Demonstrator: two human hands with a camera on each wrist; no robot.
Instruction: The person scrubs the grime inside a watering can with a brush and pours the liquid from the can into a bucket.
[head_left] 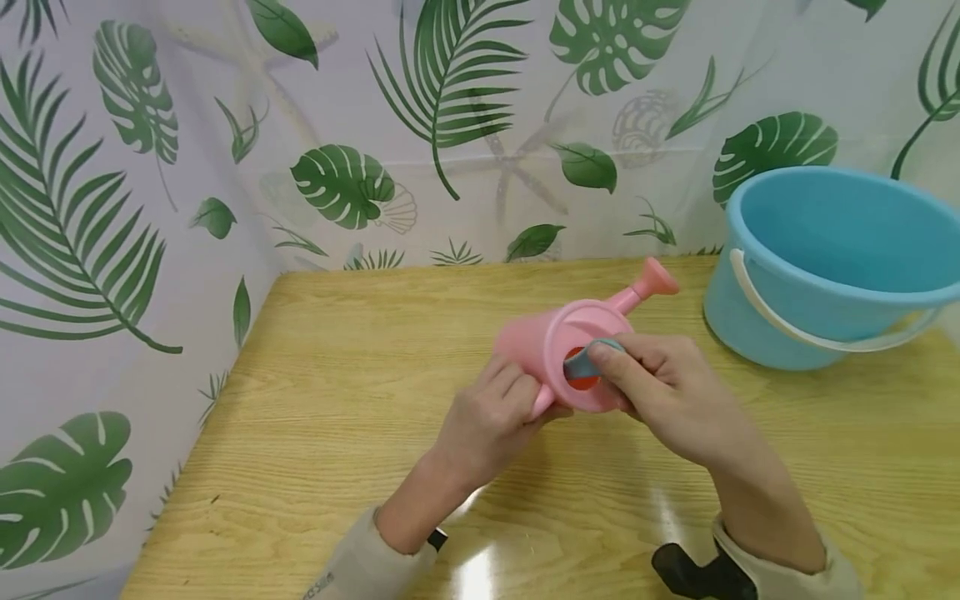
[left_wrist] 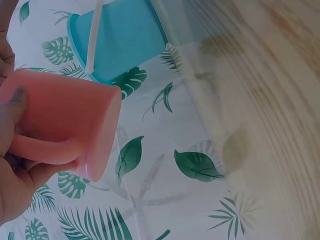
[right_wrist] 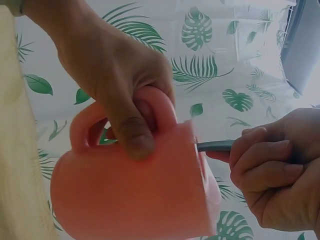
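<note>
My left hand (head_left: 486,410) grips the handle of a pink watering can (head_left: 525,337), which is tipped so its open top faces me. The can's spout, ending in a flared rose (head_left: 656,277), points up and to the right. Between thumb and fingers, my right hand (head_left: 678,392) pinches a blue-grey handle (head_left: 581,364) of some tool. That handle reaches into the can's mouth; the tool's far end is hidden. Something orange-red (head_left: 584,383) shows inside the opening. In the right wrist view the left thumb presses on the can's wall (right_wrist: 125,195), and the grey handle (right_wrist: 215,145) enters its top.
A light-blue bucket (head_left: 787,325) with a white bail handle (head_left: 780,321) stands at the right on the wooden table (head_left: 337,375). Leaf-printed sheeting (head_left: 480,208) rises behind the table and along its left side.
</note>
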